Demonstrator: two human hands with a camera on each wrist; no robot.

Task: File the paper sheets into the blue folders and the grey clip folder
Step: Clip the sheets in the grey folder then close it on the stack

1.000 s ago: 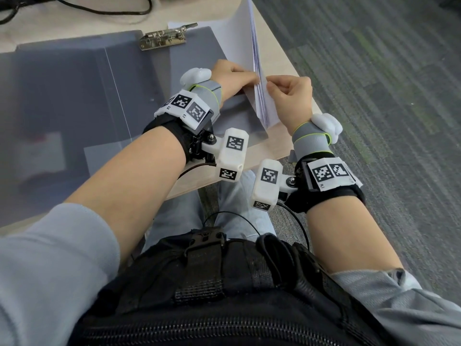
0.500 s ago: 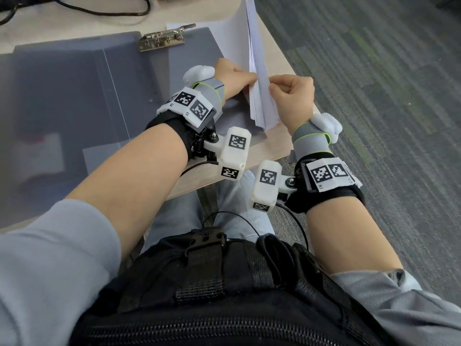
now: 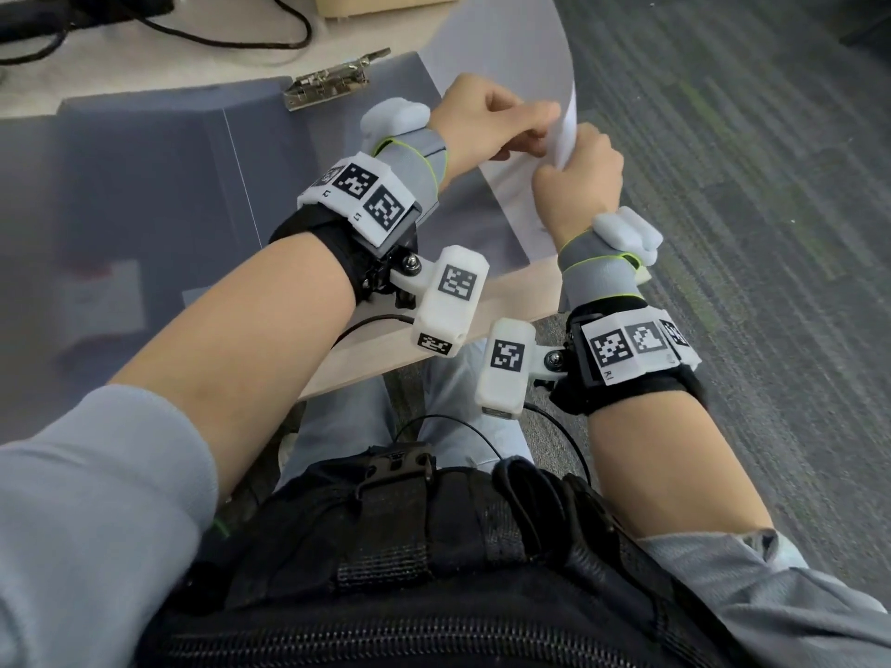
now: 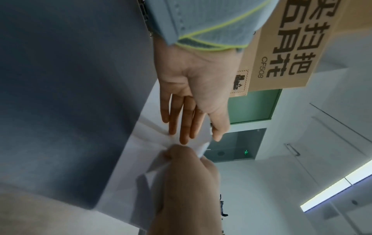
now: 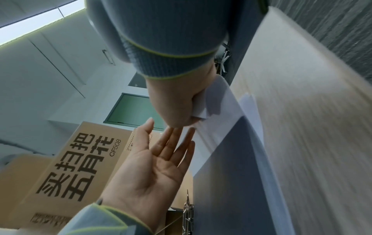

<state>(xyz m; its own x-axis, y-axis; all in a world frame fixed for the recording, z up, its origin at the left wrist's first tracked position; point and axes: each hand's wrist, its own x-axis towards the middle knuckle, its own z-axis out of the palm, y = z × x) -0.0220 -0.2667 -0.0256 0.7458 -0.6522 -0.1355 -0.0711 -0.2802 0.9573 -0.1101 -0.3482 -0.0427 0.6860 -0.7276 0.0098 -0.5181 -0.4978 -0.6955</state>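
The grey clip folder [image 3: 144, 185] lies open on the table, its metal clip [image 3: 332, 82] at the far edge. My right hand [image 3: 578, 180] grips the near corner of the white paper sheets [image 3: 511, 50] in a fist over the folder's right side. The sheets bow up and away from it. In the right wrist view the fist [image 5: 177, 103] crumples the corner of the sheets [image 5: 221, 101]. My left hand [image 3: 501, 122] is beside it, and in the left wrist view its straight fingers [image 4: 181, 124] touch the sheets [image 4: 145, 143]. No blue folder is in view.
A printed cardboard box [image 5: 70, 167] stands at the back of the table, with a black cable [image 3: 217, 36] in front of it. The table's near edge [image 3: 434, 330] runs under my wrists. Grey carpet [image 3: 747, 185] lies to the right.
Both hands have lifted from the table's right edge. The sheets, which stood upright, now bow over. My left hand's fingers have straightened against the paper.
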